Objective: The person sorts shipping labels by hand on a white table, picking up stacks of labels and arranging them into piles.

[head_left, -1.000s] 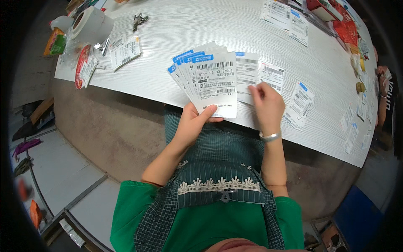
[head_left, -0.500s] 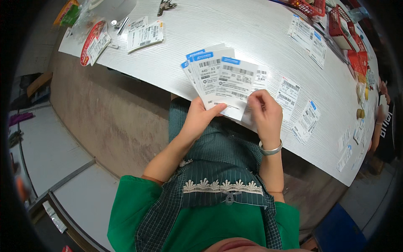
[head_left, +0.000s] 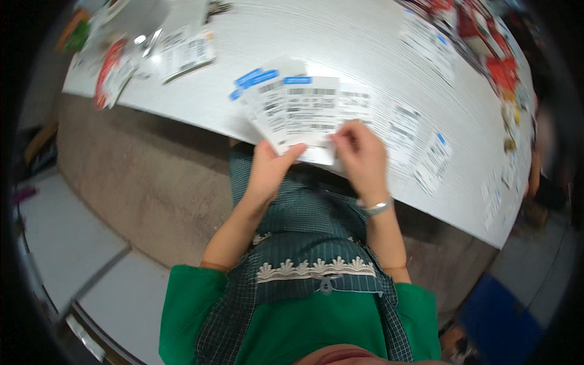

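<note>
Holding a fan of white printed labels (head_left: 264, 103) over the near edge of the table, we are gripping it low down in the left hand (head_left: 271, 171), whose thumb is pressing on the face while the fingers are supporting from behind. The front label (head_left: 312, 106), blue-topped like several others in the fan, is standing out to the right. At its lower right side our right hand (head_left: 364, 157) is resting with thumb and fingertips drawn together; the blur is hiding the contact, so we cannot tell whether they are pinching the paper or only touching it.

We are, in our judgement, handling the front label singly. The next move is calling for a fine pinch on that one sheet and an easing left thumb, so that the sheets behind are not sliding along with it.

Just right of the fan, another label (head_left: 358, 96) is lying partly covered. Farther right, a plain-topped label (head_left: 403, 129) and a blue-cornered label (head_left: 433, 163) are lying on the white table (head_left: 292, 36). To the left, a stack of labels (head_left: 190, 56) is sitting near a red packet (head_left: 111, 72) and a big white roll (head_left: 137, 17). At the far right, red baskets (head_left: 502, 72) are crowding the edge.
</note>
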{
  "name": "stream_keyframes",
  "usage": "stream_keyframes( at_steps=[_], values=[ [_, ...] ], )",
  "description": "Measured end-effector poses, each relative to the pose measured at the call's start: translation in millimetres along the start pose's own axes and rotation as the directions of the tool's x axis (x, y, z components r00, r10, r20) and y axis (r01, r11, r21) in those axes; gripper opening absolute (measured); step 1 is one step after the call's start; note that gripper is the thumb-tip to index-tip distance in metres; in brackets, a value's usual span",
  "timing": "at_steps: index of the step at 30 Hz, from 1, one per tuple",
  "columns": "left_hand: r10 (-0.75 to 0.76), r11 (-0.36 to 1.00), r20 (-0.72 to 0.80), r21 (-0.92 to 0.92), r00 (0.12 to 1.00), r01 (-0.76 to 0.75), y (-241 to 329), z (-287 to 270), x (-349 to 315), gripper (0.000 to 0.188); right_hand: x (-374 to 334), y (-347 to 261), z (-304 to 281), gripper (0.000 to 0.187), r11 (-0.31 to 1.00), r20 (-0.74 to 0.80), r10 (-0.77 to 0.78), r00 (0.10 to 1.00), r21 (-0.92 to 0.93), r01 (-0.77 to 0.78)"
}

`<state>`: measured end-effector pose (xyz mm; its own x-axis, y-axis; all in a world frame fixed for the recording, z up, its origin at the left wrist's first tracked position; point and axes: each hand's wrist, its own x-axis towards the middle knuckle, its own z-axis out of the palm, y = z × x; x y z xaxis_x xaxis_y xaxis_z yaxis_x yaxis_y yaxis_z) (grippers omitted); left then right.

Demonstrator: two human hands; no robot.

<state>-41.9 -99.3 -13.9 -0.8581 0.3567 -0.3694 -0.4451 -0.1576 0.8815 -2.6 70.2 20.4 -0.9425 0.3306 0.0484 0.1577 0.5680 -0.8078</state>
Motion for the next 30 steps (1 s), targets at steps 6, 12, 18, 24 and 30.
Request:
stream_keyframes(
  at_steps=[6, 12, 18, 24, 30],
  values=[
    [-0.017, 0.988, 0.007, -0.154, 1.0, 0.018, -12, -6, -22, 0.03, -21, 10, 12, 0.023, 0.985, -0.057, -0.167, 0.984, -0.052, 0.164],
    [-0.101, 0.993, 0.119, -0.044, 0.988, 0.107, -8, 12, -20, 0.031, -38, 53, -51, 0.031, 0.973, -0.265, 0.205, 0.942, 0.157, -0.168],
    [-0.209, 0.978, 0.204, 0.051, 0.957, 0.202, -20, 49, -1, 0.03, -27, 85, -75, 0.025, 0.826, -0.405, 0.074, 0.911, -0.488, -0.284],
    [-0.21, 0.977, 0.265, 0.092, 0.941, 0.192, -19, 72, 4, 0.032, -44, 46, -54, 0.023, 0.989, -0.178, 0.141, 0.974, -0.019, -0.146],
    [-0.254, 0.954, 0.278, -0.088, 0.926, 0.288, -11, 79, 4, 0.035, -39, 75, -72, 0.028, 0.977, -0.364, 0.146, 0.92, -0.092, -0.192]
  ],
)
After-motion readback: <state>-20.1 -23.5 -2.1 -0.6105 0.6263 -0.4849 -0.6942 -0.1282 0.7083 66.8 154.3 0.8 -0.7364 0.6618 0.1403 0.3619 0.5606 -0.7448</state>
